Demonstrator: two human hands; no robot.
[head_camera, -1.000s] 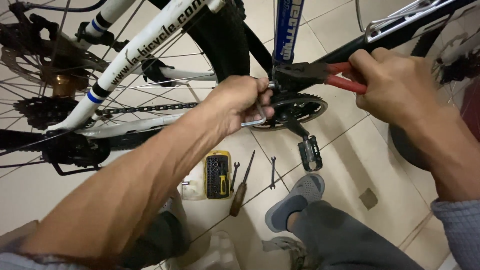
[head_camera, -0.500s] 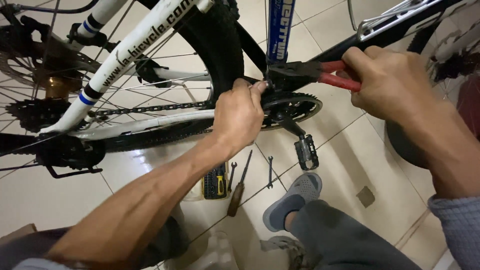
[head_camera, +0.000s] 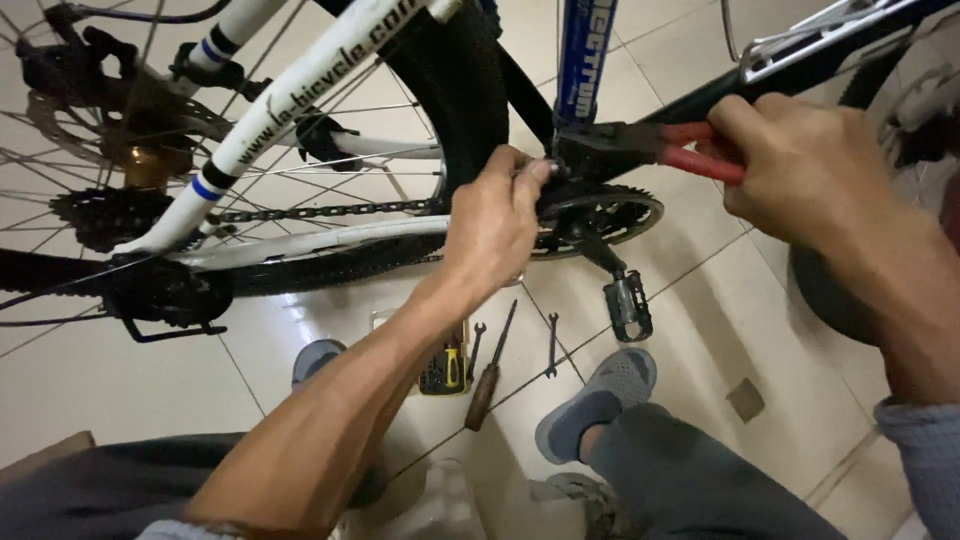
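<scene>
My right hand (head_camera: 800, 170) grips the red handles of a pair of pliers (head_camera: 640, 145), whose black jaws clamp near the bottom bracket of a white and blue bicycle (head_camera: 300, 100). My left hand (head_camera: 495, 225) is closed on a small part at the crank, right beside the plier jaws and over the chainring (head_camera: 610, 215); what it pinches is hidden by the fingers. The chain (head_camera: 320, 211) runs left to the rear sprockets (head_camera: 100, 215). A black pedal (head_camera: 628, 305) hangs below the chainring.
On the tiled floor under the bike lie a yellow and black bit case (head_camera: 445, 368), a brown-handled screwdriver (head_camera: 488, 375) and two small spanners (head_camera: 551, 345). My grey shoes (head_camera: 595, 405) rest near them. The rear tyre (head_camera: 455, 90) stands behind my left hand.
The view has shifted slightly. My left hand has risen a little toward the plier jaws at the crank. My right hand keeps the pliers in the same place.
</scene>
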